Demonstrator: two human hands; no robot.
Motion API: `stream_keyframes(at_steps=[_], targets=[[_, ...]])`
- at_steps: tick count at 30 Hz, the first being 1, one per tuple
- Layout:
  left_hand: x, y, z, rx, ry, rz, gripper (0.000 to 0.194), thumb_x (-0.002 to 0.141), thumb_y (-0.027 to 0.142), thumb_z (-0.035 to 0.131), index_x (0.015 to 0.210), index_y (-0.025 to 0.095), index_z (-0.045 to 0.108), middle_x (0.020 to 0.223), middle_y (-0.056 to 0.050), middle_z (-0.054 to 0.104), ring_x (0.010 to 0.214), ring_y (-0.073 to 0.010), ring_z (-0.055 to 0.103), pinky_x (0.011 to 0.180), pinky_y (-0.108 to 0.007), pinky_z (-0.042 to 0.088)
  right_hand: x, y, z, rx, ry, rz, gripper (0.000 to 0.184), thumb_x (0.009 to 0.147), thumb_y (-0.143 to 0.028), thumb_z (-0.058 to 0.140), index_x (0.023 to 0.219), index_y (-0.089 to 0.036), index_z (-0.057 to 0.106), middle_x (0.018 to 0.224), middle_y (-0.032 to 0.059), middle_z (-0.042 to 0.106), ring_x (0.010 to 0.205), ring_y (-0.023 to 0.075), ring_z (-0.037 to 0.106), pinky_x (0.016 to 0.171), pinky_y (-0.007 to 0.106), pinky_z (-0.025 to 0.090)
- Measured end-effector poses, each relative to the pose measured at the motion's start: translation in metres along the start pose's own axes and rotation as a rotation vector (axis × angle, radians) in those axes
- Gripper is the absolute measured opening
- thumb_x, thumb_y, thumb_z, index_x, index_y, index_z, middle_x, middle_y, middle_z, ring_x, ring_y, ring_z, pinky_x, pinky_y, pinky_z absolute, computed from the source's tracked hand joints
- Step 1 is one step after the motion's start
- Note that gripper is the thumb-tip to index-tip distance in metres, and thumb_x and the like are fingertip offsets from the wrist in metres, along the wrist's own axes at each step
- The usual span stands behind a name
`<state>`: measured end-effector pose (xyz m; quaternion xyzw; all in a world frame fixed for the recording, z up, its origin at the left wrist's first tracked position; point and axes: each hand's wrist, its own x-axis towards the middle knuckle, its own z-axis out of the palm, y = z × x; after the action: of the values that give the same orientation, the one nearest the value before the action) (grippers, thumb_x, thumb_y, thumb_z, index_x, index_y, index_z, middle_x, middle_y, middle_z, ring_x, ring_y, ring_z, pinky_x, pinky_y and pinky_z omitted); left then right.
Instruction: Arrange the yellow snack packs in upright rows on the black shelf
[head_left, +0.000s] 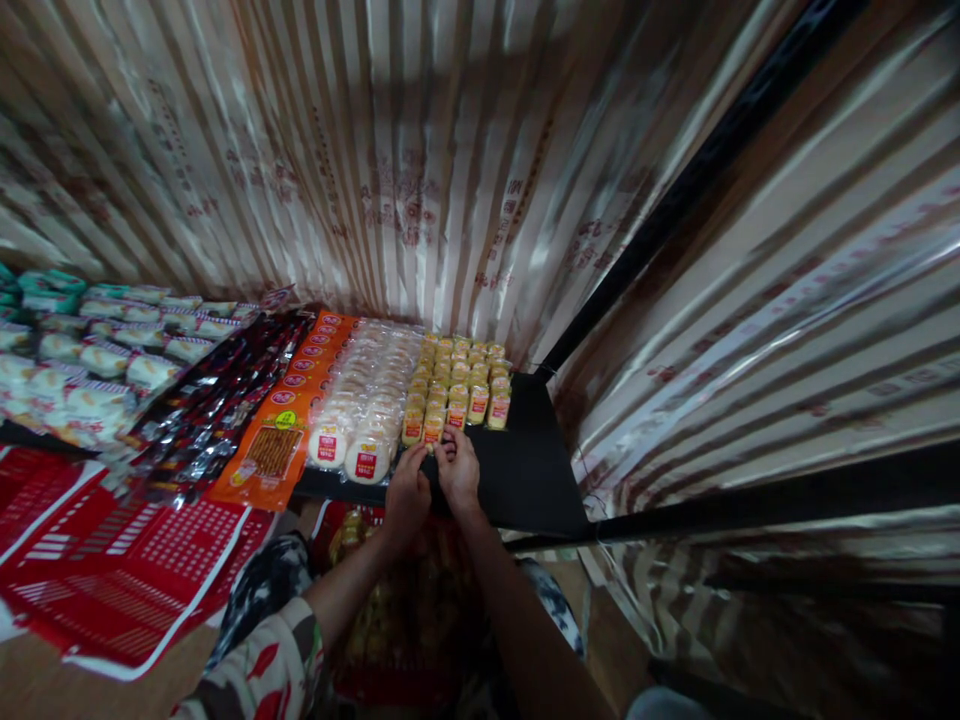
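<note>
Yellow packet (433,430): front of its column on the black shelf (525,470); red label toward the person, long axis roughly in line with the column.
Position: just beyond the fingertips, between further yellow packets (477,402).
Left hand (409,490): fingers bent at its near end; grip cannot be told.
Right hand (458,472): likewise.
Alongside, left: round white packs (366,460).

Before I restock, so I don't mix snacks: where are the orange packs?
In the head view, the orange packs sit left of the hands, between the dark packets and the clear-wrapped white rounds.
</note>
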<state>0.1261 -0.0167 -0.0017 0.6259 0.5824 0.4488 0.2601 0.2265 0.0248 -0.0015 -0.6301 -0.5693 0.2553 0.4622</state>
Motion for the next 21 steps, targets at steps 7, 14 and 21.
stream_keyframes(at_steps=[7,14,21], targets=[[-0.002,0.001,0.002,0.047,0.051,0.002,0.046,0.071,0.003,0.035,0.109,0.013,0.058,0.117,-0.011,0.059,0.112,-0.0193,0.054,0.100,-0.039,0.044,0.001,-0.004,-0.003,0.045,0.057,-0.002,0.035,0.077,-0.032,0.054,0.106,-0.015,0.061,0.097,0.0093,0.057,0.066,0.0122,0.055,0.061,0.026,0.051],[-0.038,0.022,-0.023,0.019,-0.032,-0.038,0.032,0.075,0.004,0.034,0.086,0.015,0.062,0.084,-0.006,0.064,0.079,-0.0133,0.060,0.078,-0.028,0.050,-0.038,-0.019,-0.024,0.139,0.150,-0.003,0.037,0.081,-0.038,0.050,0.108,-0.014,0.058,0.098,0.0094,0.060,0.071,0.0115,0.056,0.062,0.024,0.050],[-0.120,-0.010,-0.039,0.151,-0.432,-0.253,0.037,0.079,0.009,0.038,0.105,0.019,0.062,0.107,-0.006,0.065,0.101,-0.0165,0.058,0.092,-0.031,0.044,-0.138,0.005,-0.031,-0.038,-0.257,0.097,0.026,0.084,-0.030,0.044,0.093,-0.017,0.065,0.084,0.0055,0.069,0.077,0.0162,0.063,0.075,0.027,0.048]])
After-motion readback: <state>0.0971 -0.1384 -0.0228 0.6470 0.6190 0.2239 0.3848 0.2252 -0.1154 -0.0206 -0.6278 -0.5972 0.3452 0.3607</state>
